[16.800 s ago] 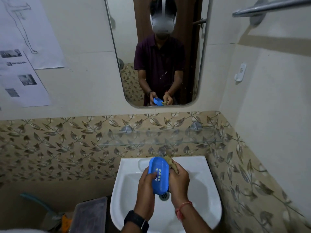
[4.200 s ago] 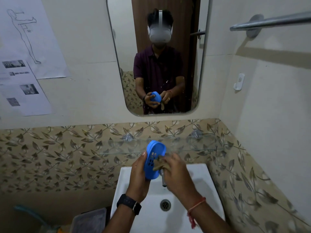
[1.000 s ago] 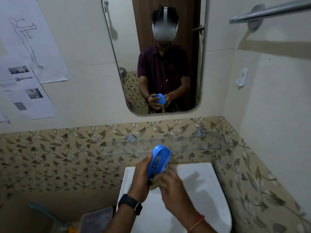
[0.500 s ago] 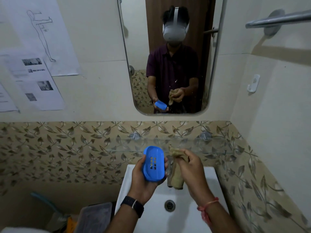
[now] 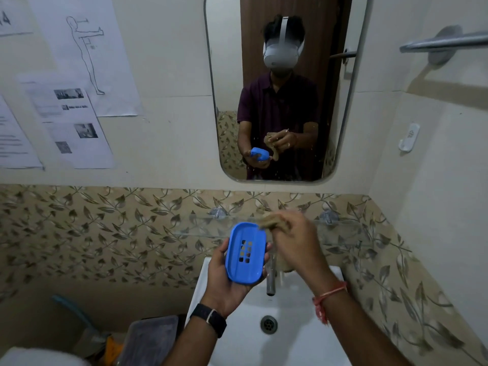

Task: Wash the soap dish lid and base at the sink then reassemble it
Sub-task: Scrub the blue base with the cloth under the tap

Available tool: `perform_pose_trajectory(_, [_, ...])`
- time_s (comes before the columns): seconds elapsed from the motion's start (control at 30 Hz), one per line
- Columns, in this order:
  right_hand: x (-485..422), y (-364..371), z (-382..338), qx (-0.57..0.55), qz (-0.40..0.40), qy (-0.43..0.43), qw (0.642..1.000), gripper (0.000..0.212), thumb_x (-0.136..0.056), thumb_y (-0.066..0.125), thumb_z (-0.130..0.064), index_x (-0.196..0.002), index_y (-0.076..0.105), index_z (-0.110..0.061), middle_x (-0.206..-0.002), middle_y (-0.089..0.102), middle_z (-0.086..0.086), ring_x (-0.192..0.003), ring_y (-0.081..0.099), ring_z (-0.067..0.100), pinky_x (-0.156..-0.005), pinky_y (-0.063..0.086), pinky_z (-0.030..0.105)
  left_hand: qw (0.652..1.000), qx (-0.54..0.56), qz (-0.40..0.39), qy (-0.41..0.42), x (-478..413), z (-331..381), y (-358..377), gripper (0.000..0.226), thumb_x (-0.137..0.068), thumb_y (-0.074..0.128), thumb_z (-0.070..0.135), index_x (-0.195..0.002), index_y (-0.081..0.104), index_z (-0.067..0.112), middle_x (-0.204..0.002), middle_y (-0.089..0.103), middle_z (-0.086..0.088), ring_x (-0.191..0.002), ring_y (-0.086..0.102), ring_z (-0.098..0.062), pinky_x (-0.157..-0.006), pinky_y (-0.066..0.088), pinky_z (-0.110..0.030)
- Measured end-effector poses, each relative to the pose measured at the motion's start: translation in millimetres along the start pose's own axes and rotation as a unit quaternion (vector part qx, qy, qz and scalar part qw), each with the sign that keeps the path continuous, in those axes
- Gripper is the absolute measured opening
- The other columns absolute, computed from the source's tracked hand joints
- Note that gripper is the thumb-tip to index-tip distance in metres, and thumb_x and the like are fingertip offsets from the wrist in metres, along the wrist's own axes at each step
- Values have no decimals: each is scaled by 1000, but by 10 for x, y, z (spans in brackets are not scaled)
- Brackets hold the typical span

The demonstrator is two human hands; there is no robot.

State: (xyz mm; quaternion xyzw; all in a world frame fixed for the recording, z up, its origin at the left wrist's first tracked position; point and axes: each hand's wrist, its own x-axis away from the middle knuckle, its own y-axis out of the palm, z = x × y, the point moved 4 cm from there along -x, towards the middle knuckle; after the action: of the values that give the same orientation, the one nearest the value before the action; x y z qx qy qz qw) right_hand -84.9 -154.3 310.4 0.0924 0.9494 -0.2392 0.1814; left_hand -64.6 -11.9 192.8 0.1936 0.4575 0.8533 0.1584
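The left hand (image 5: 224, 285) still curls round the blue slotted soap dish piece (image 5: 245, 253) over the sink (image 5: 243, 344), while the right hand (image 5: 293, 241), now lifted off it, clutches a blurred brown cloth (image 5: 273, 222).

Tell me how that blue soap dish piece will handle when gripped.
The blue slotted plastic soap dish piece is likely stiff: it holds its oval shape in the left hand. Probably light: one hand cradles it. Smooth plastic, so perhaps slippery.

Large "4" on top-left wall sheet (image 5: 16, 14), cropped
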Motion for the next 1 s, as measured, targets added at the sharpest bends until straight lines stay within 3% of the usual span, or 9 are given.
perform_pose_trajectory(0.13, [150,396,86,217,-44,-70,973,28,-91,54,3,-108,73,-10,-99,50,-1,-85,56,15,-73,53,23,999,-22,31,25,-13,-31,47,55,-97,51,45,-130,68,4,-122,70,-21,-105,66,-34,-96,47,-49])
perform_pose_trajectory(0.3, [288,572,140,253,-93,-2,963,30,-95,53,-3,-123,62,-8,-118,55,9,-105,57,27,-86,50,32,993,-91,46,56,-28,5,7,59,-88,56,45,-128,69,3,-118,74,-20,-100,73,-30,-89,55,-43])
perform_pose_trajectory(0.4, [425,520,149,186,-189,48,963,21,-91,55,0,-92,68,-17,-91,52,-7,-80,55,7,-63,41,9,992,-96,59,65,-36,73,-38,58,-92,55,46,-128,70,2,-125,71,-25,-112,69,-36,-100,54,-46])
perform_pose_trajectory(0.47, [443,409,204,135,-279,100,946,26,-88,57,-2,-68,66,-16,-73,58,-5,-68,56,6,-60,43,13,991,-96,70,55,-25,83,-89,59,-96,51,48,-129,69,2,-132,66,-29,-125,61,-40,-107,47,-48])
perform_pose_trajectory(0.53, [431,255,327,75,-317,146,934,12,-82,67,-10,-74,76,-10,-74,71,3,-71,65,12,-68,52,25,991,-97,74,52,-8,97,-142,61,-101,44,51,-132,67,4,-136,63,-29,-128,58,-40,-95,52,-46])
perform_pose_trajectory(0.63, [379,6,446,10,-257,185,948,8,-74,73,-17,-74,76,-10,-72,74,8,-69,67,14,-66,55,37,994,-76,66,41,10,115,-156,61,-103,40,52,-129,70,5,-139,61,-28,-119,62,-36,-82,56,-43])
perform_pose_trajectory(0.8, [219,-239,577,47,-121,178,975,18,-87,65,-11,-72,74,-14,-63,61,2,-61,53,16,-64,41,29,995,-80,52,38,-5,75,-112,61,-101,42,50,-125,72,2,-134,65,-28,-119,62,-38,-91,51,-47])
perform_pose_trajectory(0.9, [254,-74,342,56,-112,87,988,36,-89,65,-3,-80,81,-34,-71,70,-12,-66,62,-4,-66,46,13,993,-99,41,48,-8,44,-24,52,-95,51,44,-118,77,6,-117,73,-24,-100,71,-36,-94,48,-50])
perform_pose_trajectory(1.0, [427,202,256,92,-163,42,982,31,-92,60,3,-97,81,-19,-93,57,-20,-86,60,-12,-73,40,-5,991,-115,41,48,-10,34,21,57,-92,53,42,-131,66,3,-128,68,-27,-112,69,-38,-100,52,-48])
